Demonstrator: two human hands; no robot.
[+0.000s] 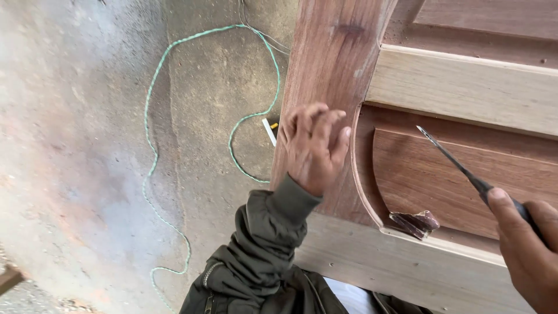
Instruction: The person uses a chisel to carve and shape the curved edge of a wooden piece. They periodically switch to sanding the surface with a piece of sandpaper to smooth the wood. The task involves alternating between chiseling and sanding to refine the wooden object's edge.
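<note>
Right hand (526,244) grips a thin blade (450,157) by its dark handle, tip poised over the door (459,87) panel, a stiff, sharp, light tool best held well back; left hand (314,145) rests open on the stile.

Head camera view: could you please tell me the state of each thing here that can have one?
Left hand: open, fingers resting on the door frame.
Right hand: closed around a thin blade tool, tip raised off the wood.
Wooden door: unfinished, bare, two wood tones.
Folded sandpaper piece: lying loose in the panel's corner.
Green cord: slack, looped over the concrete floor.
</note>
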